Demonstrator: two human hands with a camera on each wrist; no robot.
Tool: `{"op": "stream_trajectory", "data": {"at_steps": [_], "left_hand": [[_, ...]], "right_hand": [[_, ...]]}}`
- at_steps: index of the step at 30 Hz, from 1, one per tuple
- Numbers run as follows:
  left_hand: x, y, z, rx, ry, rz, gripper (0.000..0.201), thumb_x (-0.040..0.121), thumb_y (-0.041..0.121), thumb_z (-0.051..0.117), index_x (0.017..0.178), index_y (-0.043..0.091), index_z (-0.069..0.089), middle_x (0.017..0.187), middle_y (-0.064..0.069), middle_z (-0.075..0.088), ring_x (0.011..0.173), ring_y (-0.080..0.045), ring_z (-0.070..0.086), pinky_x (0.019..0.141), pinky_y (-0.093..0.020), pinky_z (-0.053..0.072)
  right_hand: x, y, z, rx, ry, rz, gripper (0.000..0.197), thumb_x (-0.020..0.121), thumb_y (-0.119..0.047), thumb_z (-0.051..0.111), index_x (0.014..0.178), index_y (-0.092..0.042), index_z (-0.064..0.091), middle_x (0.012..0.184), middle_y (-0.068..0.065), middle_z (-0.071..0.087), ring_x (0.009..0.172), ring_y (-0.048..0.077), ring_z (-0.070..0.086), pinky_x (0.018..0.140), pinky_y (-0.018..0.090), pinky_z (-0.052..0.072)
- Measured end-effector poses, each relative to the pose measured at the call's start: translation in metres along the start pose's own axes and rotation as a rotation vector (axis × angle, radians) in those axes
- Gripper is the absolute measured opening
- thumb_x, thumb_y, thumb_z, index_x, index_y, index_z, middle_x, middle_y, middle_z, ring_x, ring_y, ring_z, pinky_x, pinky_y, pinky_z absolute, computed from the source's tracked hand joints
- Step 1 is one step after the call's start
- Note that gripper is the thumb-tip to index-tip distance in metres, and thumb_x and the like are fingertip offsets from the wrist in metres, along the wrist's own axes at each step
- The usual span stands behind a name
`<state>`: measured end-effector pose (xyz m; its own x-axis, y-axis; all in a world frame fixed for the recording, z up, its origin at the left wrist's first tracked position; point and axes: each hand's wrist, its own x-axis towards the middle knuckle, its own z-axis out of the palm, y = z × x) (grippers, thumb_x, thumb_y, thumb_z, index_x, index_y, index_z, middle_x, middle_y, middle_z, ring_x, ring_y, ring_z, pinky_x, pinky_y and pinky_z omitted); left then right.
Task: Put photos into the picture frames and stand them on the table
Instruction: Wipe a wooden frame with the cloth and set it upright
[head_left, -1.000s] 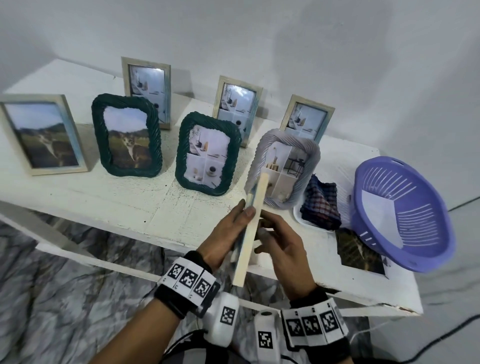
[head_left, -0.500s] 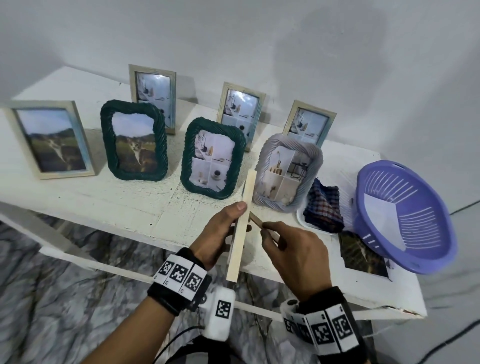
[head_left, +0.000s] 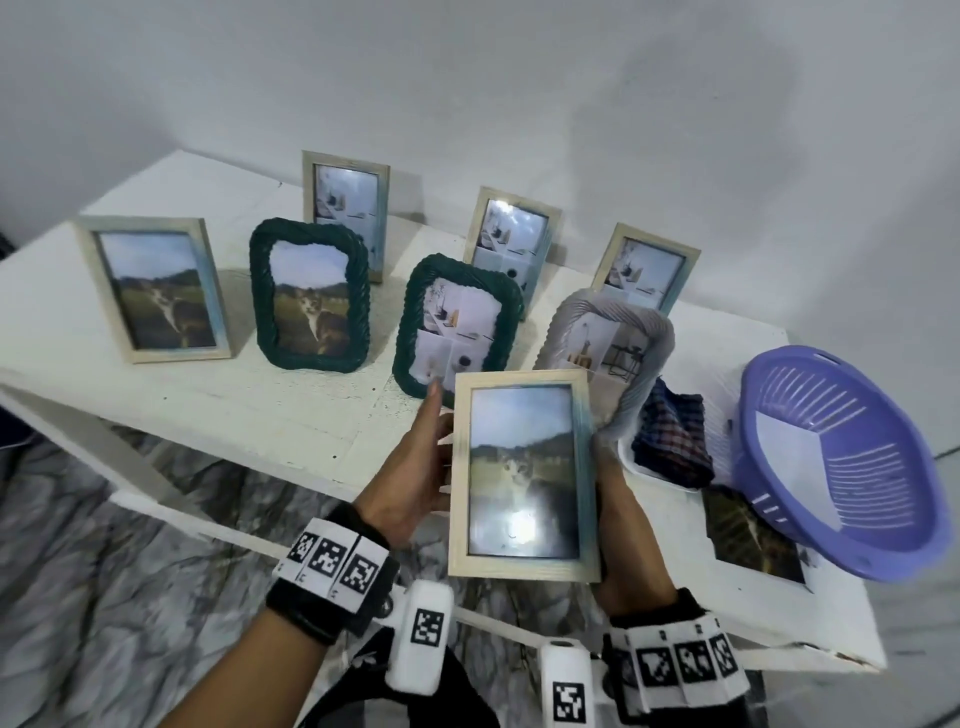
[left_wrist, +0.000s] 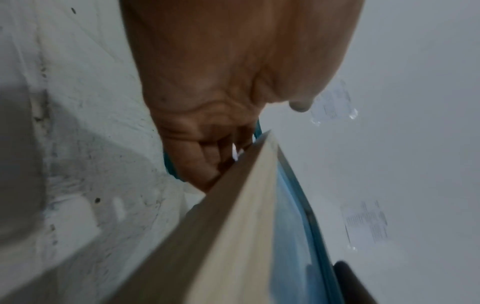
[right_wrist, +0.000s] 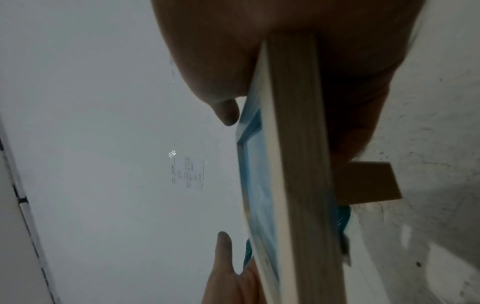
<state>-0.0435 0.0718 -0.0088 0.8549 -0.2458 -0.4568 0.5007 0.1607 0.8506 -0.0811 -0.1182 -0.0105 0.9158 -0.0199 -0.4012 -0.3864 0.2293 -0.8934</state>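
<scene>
I hold a pale wood picture frame (head_left: 522, 473) upright above the table's front edge, its cat photo facing me. My left hand (head_left: 421, 457) grips its left side, fingers (left_wrist: 205, 164) curled behind it and one finger pointing up. On the right side my right hand (head_left: 615, 499) grips it, thumb (right_wrist: 226, 113) in front and the other fingers hidden behind. The frame's brown stand (right_wrist: 369, 181) sticks out at the back. Several filled frames stand on the white table (head_left: 234, 410). A loose photo (head_left: 753, 540) lies partly under the purple basket (head_left: 841, 457).
Nearest the held frame are a dark green frame (head_left: 457, 322) and a grey woven frame (head_left: 608, 343). A checked cloth (head_left: 670, 441) lies on a white dish left of the basket. A wall rises behind the table; marbled floor shows below the front edge.
The frame was edge-on to me with my right hand at its back stand. Now it faces me, and my right hand has moved to its right side.
</scene>
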Motion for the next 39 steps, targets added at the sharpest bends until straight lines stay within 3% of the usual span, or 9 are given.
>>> {"op": "stream_trajectory", "data": {"at_steps": [3, 6, 14, 17, 19, 22, 25, 29, 39], "left_hand": [[-0.002, 0.012, -0.010, -0.034, -0.081, -0.073, 0.087, 0.085, 0.081, 0.022, 0.127, 0.017, 0.063, 0.119, -0.018, 0.068, 0.112, -0.036, 0.064, 0.098, -0.051, 0.050], [-0.003, 0.027, -0.020, -0.030, -0.108, -0.082, 0.086, 0.087, 0.079, 0.017, 0.125, 0.018, 0.065, 0.115, -0.017, 0.070, 0.104, -0.031, 0.069, 0.081, -0.039, 0.059], [-0.005, 0.097, -0.082, 0.041, -0.007, 0.127, 0.077, 0.077, 0.083, 0.022, 0.128, 0.038, 0.059, 0.116, -0.003, 0.071, 0.108, -0.023, 0.068, 0.095, -0.051, 0.051], [-0.003, 0.148, -0.127, 0.130, 0.059, 0.228, 0.081, 0.078, 0.083, 0.020, 0.109, 0.028, 0.069, 0.099, -0.017, 0.072, 0.092, -0.036, 0.069, 0.078, -0.039, 0.056], [0.000, 0.187, -0.159, 0.180, 0.110, 0.265, 0.085, 0.082, 0.084, 0.016, 0.111, 0.023, 0.067, 0.094, -0.023, 0.071, 0.090, -0.039, 0.069, 0.083, -0.041, 0.055], [0.007, 0.252, -0.212, 0.245, 0.192, 0.340, 0.082, 0.086, 0.081, 0.013, 0.128, 0.026, 0.056, 0.093, -0.008, 0.076, 0.092, -0.024, 0.073, 0.087, -0.047, 0.056], [0.011, 0.310, -0.261, 0.299, 0.215, 0.392, 0.081, 0.087, 0.080, 0.010, 0.119, 0.030, 0.065, 0.104, -0.007, 0.075, 0.098, -0.025, 0.071, 0.088, -0.049, 0.053], [0.028, 0.364, -0.324, 0.388, 0.245, 0.383, 0.080, 0.089, 0.077, 0.012, 0.115, 0.027, 0.068, 0.105, -0.007, 0.074, 0.096, -0.026, 0.071, 0.084, -0.043, 0.055], [0.139, 0.348, -0.441, 0.302, 0.222, 0.169, 0.063, 0.093, 0.065, 0.021, 0.095, 0.019, 0.064, 0.089, -0.011, 0.066, 0.074, -0.024, 0.062, 0.069, -0.033, 0.048]], "right_hand": [[0.000, -0.002, 0.011, 0.179, -0.118, 0.080, 0.049, 0.089, -0.055, 0.055, 0.105, -0.009, 0.061, 0.088, 0.005, 0.066, 0.073, 0.016, 0.065, 0.063, 0.030, 0.056], [0.006, -0.005, 0.026, 0.390, -0.223, 0.114, 0.070, 0.085, -0.060, 0.057, 0.112, 0.004, 0.057, 0.073, 0.011, 0.058, 0.052, 0.019, 0.055, 0.043, 0.024, 0.041], [0.034, -0.056, 0.099, -0.089, -0.183, -0.328, 0.037, 0.096, -0.044, 0.041, 0.105, -0.016, 0.063, 0.106, 0.015, 0.068, 0.097, 0.035, 0.065, 0.072, 0.045, 0.057], [0.061, -0.090, 0.154, -0.220, -0.237, -0.504, 0.025, 0.100, -0.035, 0.037, 0.108, -0.028, 0.060, 0.104, 0.005, 0.069, 0.099, 0.030, 0.066, 0.069, 0.040, 0.057], [0.081, -0.114, 0.196, -0.307, -0.233, -0.632, 0.020, 0.104, -0.025, 0.037, 0.115, -0.030, 0.053, 0.099, 0.000, 0.072, 0.092, 0.024, 0.070, 0.067, 0.038, 0.058], [0.115, -0.150, 0.267, -0.398, -0.184, -0.823, 0.024, 0.102, -0.014, 0.043, 0.122, -0.025, 0.048, 0.090, 0.007, 0.071, 0.079, 0.029, 0.069, 0.060, 0.049, 0.058], [0.150, -0.182, 0.330, -0.464, -0.165, -0.928, 0.027, 0.095, -0.013, 0.049, 0.121, -0.019, 0.056, 0.090, 0.010, 0.068, 0.077, 0.034, 0.068, 0.060, 0.056, 0.056], [0.202, -0.212, 0.396, -0.526, -0.221, -0.850, 0.034, 0.092, -0.025, 0.051, 0.123, -0.013, 0.061, 0.095, 0.010, 0.070, 0.088, 0.023, 0.068, 0.079, 0.036, 0.056], [0.299, -0.201, 0.472, -0.853, -0.378, -0.403, 0.034, 0.101, -0.030, 0.043, 0.128, -0.013, 0.052, 0.114, 0.022, 0.063, 0.077, 0.026, 0.063, 0.069, 0.034, 0.050]]}}
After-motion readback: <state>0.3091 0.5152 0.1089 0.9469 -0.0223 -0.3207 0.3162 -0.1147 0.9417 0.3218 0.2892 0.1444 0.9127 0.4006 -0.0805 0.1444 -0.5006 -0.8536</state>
